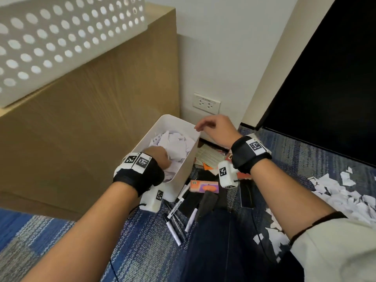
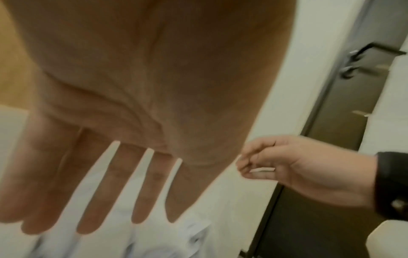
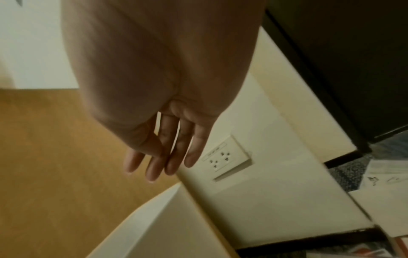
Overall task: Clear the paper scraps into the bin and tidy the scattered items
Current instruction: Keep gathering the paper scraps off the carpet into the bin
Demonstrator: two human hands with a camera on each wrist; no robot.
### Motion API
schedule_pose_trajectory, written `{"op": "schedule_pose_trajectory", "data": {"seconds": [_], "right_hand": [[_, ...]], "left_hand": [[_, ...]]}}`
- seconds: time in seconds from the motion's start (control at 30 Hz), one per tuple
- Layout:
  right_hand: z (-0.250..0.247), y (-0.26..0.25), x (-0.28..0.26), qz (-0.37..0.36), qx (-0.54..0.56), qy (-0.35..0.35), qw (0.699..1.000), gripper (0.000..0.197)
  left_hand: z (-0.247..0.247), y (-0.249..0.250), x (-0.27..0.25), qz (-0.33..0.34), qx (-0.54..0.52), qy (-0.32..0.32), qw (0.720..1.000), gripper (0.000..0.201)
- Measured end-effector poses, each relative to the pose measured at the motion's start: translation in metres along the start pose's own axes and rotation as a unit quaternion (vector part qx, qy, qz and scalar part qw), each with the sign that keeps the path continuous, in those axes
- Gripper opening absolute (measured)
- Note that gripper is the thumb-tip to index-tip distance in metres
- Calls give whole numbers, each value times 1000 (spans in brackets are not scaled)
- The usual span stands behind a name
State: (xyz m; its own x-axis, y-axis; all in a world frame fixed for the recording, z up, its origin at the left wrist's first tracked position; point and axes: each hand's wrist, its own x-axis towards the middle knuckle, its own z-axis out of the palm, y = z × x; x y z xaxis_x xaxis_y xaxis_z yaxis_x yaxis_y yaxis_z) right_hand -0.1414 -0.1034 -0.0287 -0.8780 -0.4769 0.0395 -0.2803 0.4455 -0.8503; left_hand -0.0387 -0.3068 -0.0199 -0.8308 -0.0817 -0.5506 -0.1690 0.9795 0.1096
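Note:
A white bin (image 1: pixel 186 169) stands on the carpet against the wooden cabinet, holding a heap of white paper scraps (image 1: pixel 176 144). My left hand (image 1: pixel 162 159) is inside the bin, its fingers (image 2: pixel 99 200) straight and spread over the scraps (image 2: pixel 189 233). My right hand (image 1: pixel 200 127) hovers at the bin's far right rim, its fingers (image 3: pixel 154 167) hanging relaxed and holding nothing. More scraps (image 1: pixel 335 192) lie scattered on the carpet at the right. Several markers (image 1: pixel 177 206), an orange and pink box (image 1: pixel 204 186) and printed cards (image 1: pixel 209 155) lie beside the bin.
The wooden cabinet (image 1: pixel 91 119) rises on the left with a white perforated basket (image 1: pixel 61 37) on top. A wall socket (image 1: pixel 206 103) sits behind the bin. A dark door (image 1: pixel 325 78) stands at the right. My knee in dark trousers (image 1: pixel 213 241) is near the markers.

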Motion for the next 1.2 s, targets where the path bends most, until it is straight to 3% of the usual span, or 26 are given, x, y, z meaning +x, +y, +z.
{"op": "schedule_pose_trajectory", "data": {"seconds": [0.1,0.2,0.37,0.47,0.6,0.63,0.7,0.83,1.0,1.1,1.2], "right_hand": [[-39,27,-21,40,39,54,997,37],[-88,63,-66,110,70,110,985,24],[-174,144,-184,266,98,185,941,13],[-219,199,-278,360,96,222,901,12],[-250,272,-400,480,65,253,837,17],[-252,290,-427,521,57,240,817,20],[-250,324,-475,590,53,207,779,45],[-234,364,-529,626,-41,191,755,81],[-213,407,-535,639,-53,135,755,129],[-202,421,-516,659,-121,34,742,135],[-195,430,-509,664,-189,12,723,141]], "left_hand": [[-25,44,-17,34,-59,136,988,33],[-30,115,-23,111,-153,206,960,25],[24,233,-1,182,-251,156,938,21],[78,304,14,196,-278,136,931,35],[146,384,33,206,-242,85,944,49],[161,403,38,205,-237,59,948,49],[191,438,51,193,-222,9,956,50],[242,493,73,191,-181,-48,964,63],[302,551,85,242,-128,-112,955,87],[329,581,92,271,-108,-120,949,100],[347,612,100,294,-86,-95,947,113]]}}
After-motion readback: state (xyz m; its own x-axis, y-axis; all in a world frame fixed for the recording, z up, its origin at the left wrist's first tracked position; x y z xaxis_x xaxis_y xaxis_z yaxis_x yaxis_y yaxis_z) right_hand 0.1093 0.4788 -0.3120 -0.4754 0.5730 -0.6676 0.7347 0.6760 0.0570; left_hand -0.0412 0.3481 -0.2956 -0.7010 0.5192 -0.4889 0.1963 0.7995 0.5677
